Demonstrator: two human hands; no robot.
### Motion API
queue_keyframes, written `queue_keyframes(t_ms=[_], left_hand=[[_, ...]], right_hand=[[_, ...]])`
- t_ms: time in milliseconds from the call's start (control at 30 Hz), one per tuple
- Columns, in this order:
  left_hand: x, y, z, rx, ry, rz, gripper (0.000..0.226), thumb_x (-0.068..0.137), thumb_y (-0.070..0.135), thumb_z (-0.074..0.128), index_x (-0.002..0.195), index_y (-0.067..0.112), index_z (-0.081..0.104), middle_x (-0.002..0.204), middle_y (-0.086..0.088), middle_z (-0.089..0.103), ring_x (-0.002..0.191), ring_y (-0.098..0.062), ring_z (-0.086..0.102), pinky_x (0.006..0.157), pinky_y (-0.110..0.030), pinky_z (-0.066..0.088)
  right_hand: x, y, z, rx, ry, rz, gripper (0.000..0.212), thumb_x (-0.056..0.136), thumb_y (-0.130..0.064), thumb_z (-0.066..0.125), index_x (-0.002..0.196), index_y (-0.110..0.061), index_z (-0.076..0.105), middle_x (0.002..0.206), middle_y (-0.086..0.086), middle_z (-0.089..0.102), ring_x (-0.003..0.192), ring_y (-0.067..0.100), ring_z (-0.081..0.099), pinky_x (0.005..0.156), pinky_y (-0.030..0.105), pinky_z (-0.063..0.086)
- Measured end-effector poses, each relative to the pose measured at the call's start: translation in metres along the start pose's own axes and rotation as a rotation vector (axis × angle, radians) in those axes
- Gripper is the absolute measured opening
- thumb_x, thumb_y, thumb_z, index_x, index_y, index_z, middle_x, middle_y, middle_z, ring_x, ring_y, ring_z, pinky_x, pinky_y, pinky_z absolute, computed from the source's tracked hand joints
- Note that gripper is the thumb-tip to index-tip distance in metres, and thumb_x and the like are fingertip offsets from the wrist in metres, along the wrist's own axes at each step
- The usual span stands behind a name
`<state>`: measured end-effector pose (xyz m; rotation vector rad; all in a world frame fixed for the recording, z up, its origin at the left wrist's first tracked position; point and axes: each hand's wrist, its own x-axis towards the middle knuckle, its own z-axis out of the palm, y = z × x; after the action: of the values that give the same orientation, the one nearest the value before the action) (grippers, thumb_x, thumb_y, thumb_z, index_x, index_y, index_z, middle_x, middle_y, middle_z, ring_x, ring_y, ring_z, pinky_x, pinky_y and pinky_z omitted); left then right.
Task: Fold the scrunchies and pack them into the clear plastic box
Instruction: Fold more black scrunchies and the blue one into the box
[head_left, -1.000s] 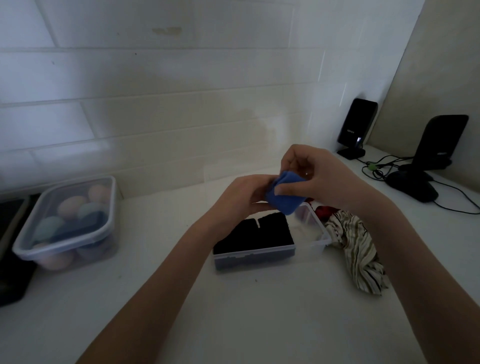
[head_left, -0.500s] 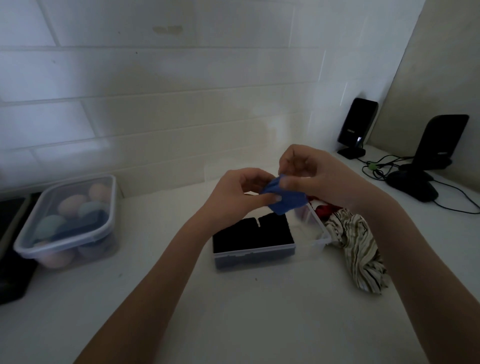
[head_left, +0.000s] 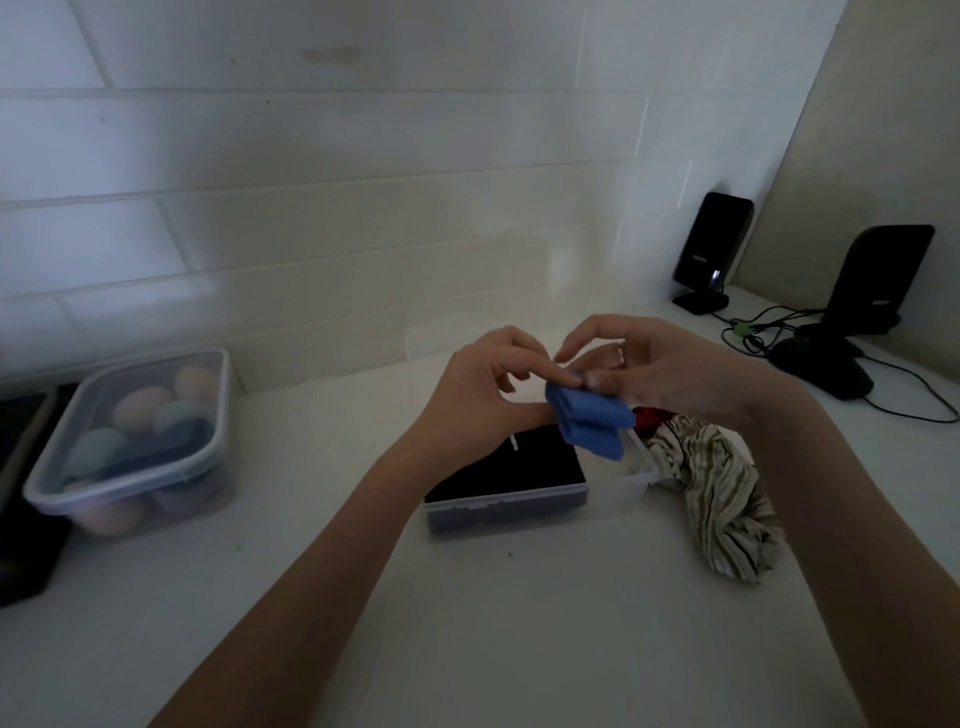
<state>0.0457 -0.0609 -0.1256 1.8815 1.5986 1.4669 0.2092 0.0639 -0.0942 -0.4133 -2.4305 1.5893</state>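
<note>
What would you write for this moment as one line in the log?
step: folding | blue scrunchie: pinched by left hand and right hand, above clear plastic box | not yet packed

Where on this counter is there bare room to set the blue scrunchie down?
Bare: the near counter in front of the clear box, and between it and the lidded tub. Crowded: right of the box, with the striped cloth, cables and stands.

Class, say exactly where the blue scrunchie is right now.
In the head view, right of centre, the blue scrunchie hangs pinched between both hands, above the clear plastic box, left of the striped scrunchie.
</note>
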Motion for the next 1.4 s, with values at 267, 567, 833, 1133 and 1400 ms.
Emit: queue_keyframes(t_ms=[267, 567, 833, 1133, 1400], left_hand=[[-0.004, -0.010, 0.006, 0.138, -0.218, -0.064, 0.028, 0.072, 0.008, 0.075, 0.095, 0.022, 0.064, 0.085, 0.022, 0.063, 0.077, 0.003, 0.057, 0.063, -0.009, 0.045], [-0.007, -0.016, 0.009, 0.389, -0.395, -0.032, 0.017, 0.081, 0.008, 0.066, 0.090, 0.019, 0.076, 0.093, 0.004, 0.073, 0.080, -0.003, 0.056, 0.064, 0.001, 0.034], [-0.006, -0.020, 0.012, 0.536, -0.438, -0.023, 0.021, 0.083, 0.011, 0.062, 0.095, 0.022, 0.075, 0.098, 0.004, 0.074, 0.088, -0.012, 0.060, 0.076, -0.015, 0.036], [-0.007, -0.021, 0.012, 0.517, -0.411, -0.006, 0.022, 0.082, 0.011, 0.061, 0.095, 0.023, 0.074, 0.095, 0.004, 0.073, 0.077, -0.003, 0.052, 0.070, -0.010, 0.036], [-0.004, -0.019, 0.004, 0.343, -0.175, -0.011, 0.017, 0.084, 0.009, 0.062, 0.092, 0.017, 0.074, 0.084, 0.008, 0.069, 0.068, 0.002, 0.057, 0.066, -0.006, 0.045]], right_hand=[[-0.004, 0.008, 0.001, -0.405, 0.044, 0.117, 0.018, 0.072, -0.011, 0.078, 0.079, -0.018, 0.063, 0.083, 0.000, 0.073, 0.080, 0.015, 0.068, 0.073, 0.027, 0.055], [-0.001, 0.020, 0.019, -0.867, -0.014, 0.209, 0.012, 0.072, -0.029, 0.076, 0.078, -0.027, 0.066, 0.083, -0.014, 0.058, 0.081, 0.008, 0.054, 0.068, 0.019, 0.043], [0.001, 0.017, 0.028, -1.092, -0.069, 0.303, 0.035, 0.072, -0.041, 0.071, 0.101, -0.046, 0.053, 0.100, -0.015, 0.061, 0.089, 0.014, 0.054, 0.079, 0.027, 0.038], [0.005, 0.012, 0.035, -1.156, -0.090, 0.323, 0.039, 0.077, -0.042, 0.066, 0.115, -0.039, 0.057, 0.098, -0.013, 0.062, 0.092, 0.017, 0.054, 0.076, 0.022, 0.034], [-0.013, -0.011, 0.001, -0.826, 0.220, 0.130, 0.021, 0.087, -0.009, 0.061, 0.097, -0.025, 0.071, 0.088, -0.013, 0.067, 0.085, 0.002, 0.062, 0.067, -0.001, 0.041]])
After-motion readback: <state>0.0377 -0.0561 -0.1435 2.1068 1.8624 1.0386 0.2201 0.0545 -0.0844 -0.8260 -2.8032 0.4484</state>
